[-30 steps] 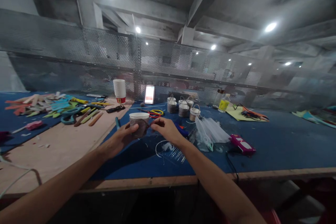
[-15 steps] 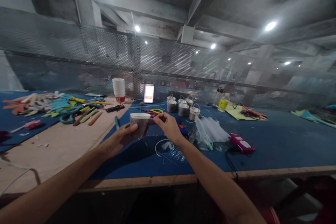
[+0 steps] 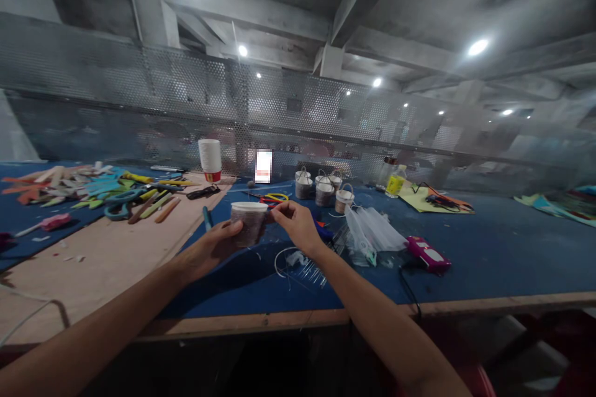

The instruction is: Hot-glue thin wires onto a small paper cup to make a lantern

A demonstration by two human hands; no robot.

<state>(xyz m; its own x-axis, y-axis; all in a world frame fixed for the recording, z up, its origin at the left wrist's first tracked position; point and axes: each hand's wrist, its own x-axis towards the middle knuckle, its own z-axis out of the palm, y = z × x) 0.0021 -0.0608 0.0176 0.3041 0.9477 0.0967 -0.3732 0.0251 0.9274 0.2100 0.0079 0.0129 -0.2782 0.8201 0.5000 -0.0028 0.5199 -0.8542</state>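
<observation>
My left hand [image 3: 222, 240] is wrapped round a paper cup [image 3: 249, 227] with a white rim and a brown, textured outer covering. The cup is held upright above the blue table surface. At the cup's right side, just below the rim, my right hand [image 3: 297, 223] has its thumb and fingertips pinched together; whatever lies between them is too small to make out. Beyond my right hand stand several similar small cups [image 3: 325, 193] with thin looped handles. Red-and-yellow-handled pliers [image 3: 278, 198] lie behind the held cup.
A stack of white cups [image 3: 209, 155] and a lit phone [image 3: 263, 165] stand near the perforated screen. Scissors [image 3: 118, 203] and coloured strips lie left. On the right are plastic bags [image 3: 375, 231], a magenta device [image 3: 428, 255] with a cord, and a yellow-labelled bottle [image 3: 396, 181].
The cup has shifted very slightly downward in my left hand. My right hand keeps its pinch beside the rim, nearly unmoved.
</observation>
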